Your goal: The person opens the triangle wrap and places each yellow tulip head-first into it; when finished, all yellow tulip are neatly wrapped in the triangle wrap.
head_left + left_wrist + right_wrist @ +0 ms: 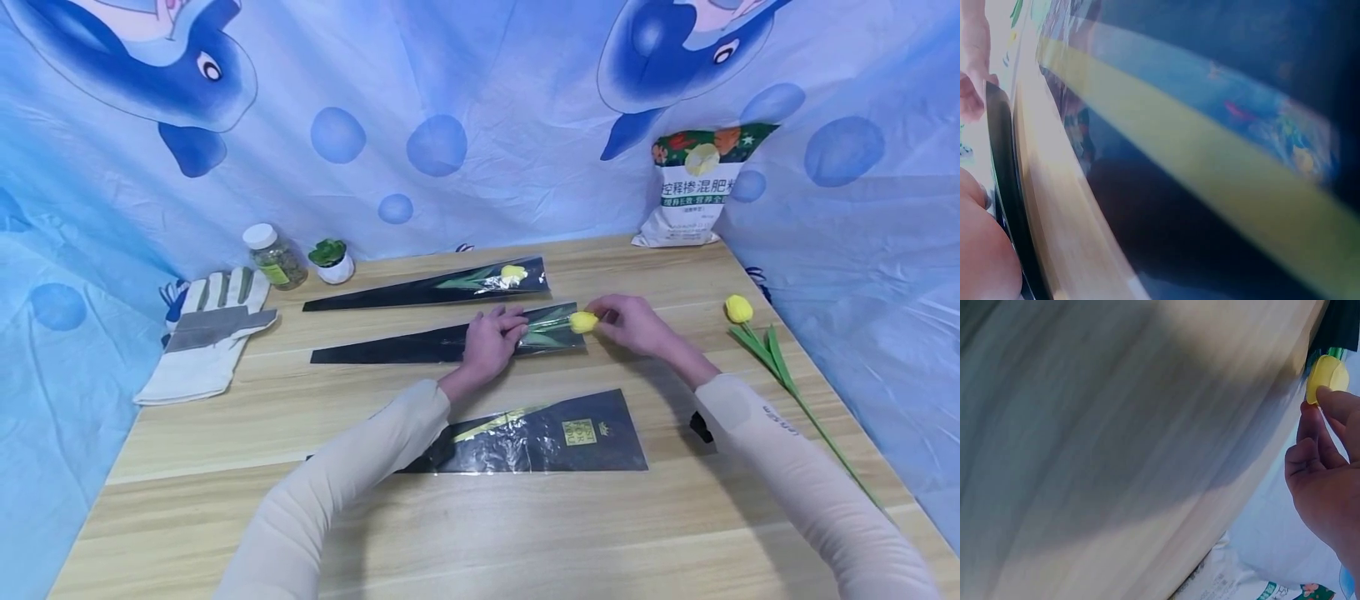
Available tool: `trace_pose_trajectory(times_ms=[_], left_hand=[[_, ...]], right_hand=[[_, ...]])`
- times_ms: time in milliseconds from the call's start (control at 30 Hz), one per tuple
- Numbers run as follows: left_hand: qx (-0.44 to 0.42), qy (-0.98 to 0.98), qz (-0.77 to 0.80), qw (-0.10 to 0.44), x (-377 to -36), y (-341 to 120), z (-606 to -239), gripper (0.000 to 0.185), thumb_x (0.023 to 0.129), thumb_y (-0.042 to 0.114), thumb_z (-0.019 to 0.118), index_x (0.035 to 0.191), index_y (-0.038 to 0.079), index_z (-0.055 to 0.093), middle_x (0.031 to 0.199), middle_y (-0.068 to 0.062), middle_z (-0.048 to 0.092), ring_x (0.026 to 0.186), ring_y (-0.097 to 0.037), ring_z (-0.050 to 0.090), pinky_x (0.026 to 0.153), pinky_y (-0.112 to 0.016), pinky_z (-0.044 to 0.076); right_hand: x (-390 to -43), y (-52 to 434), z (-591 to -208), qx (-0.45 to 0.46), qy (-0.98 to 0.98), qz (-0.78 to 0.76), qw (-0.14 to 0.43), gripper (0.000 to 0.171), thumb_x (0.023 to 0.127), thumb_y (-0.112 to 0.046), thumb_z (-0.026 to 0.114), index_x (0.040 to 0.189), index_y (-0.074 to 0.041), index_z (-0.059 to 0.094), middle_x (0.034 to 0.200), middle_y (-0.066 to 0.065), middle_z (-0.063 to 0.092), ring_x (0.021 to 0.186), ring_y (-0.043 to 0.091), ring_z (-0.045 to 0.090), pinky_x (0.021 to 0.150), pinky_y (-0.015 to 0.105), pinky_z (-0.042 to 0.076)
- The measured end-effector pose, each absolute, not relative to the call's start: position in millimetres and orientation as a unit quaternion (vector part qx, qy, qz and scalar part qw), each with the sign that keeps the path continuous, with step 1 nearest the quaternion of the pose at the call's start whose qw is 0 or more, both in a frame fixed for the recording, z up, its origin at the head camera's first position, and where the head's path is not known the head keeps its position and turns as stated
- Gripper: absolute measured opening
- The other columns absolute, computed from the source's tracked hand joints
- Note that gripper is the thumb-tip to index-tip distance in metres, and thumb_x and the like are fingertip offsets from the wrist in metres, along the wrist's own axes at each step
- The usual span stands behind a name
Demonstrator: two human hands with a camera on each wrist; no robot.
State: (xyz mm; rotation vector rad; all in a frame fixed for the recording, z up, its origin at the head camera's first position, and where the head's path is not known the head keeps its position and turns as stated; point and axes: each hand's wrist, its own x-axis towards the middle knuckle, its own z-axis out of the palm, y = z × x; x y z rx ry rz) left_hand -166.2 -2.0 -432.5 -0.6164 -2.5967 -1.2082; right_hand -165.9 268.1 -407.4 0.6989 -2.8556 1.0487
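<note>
Tulip [582, 322] in middle sleeve [420, 343], bloom at mouth, pinched by right hand [628, 325]; left hand [491, 340] rests on sleeve, grip unclear. Far sleeve [420, 292] filled. Near sleeve [532, 437] looks unfilled, loose tulip [780, 362] on counter [465, 533]: one seemingly left.

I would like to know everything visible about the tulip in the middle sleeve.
The tulip has a smooth yellow head, green stem and leaves, and looks artificial. It lies sideways, leaves inside the middle sleeve, black with a clear front; its head sits at the wide end. The right grip pinches the head.
</note>
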Motion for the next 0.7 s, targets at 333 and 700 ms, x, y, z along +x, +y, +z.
trace_pose_trajectory(times_ms=[333, 700], left_hand=[[-0.216, -0.868, -0.43, 0.126, -167.4, -1.3, -434.7, 0.012, 0.089, 0.009, 0.076, 0.099, 0.002, 0.078, 0.117, -0.011, 0.07, 0.124, -0.04, 0.056, 0.11, -0.06, 0.032], [-0.222, -0.862, -0.437, 0.131, -167.9, 0.1, -433.9, 0.013, 0.09, 0.007, 0.074, 0.101, -0.001, 0.077, 0.117, -0.013, 0.07, 0.123, -0.04, 0.057, 0.108, -0.06, 0.034]], right_hand=[[-165.2, 255.7, -414.8, 0.202, -0.897, 0.392, 0.0, 0.028, 0.086, 0.004, 0.072, 0.114, 0.005, 0.068, 0.099, 0.015, 0.07, 0.087, 0.026, 0.065, 0.079, 0.038, 0.055], [-164.3, 250.7, -416.0, 0.103, -0.825, 0.543, -0.122, 0.026, 0.102, -0.001, 0.05, 0.125, 0.007, 0.06, 0.108, 0.022, 0.069, 0.09, 0.026, 0.067, 0.072, 0.029, 0.056]])
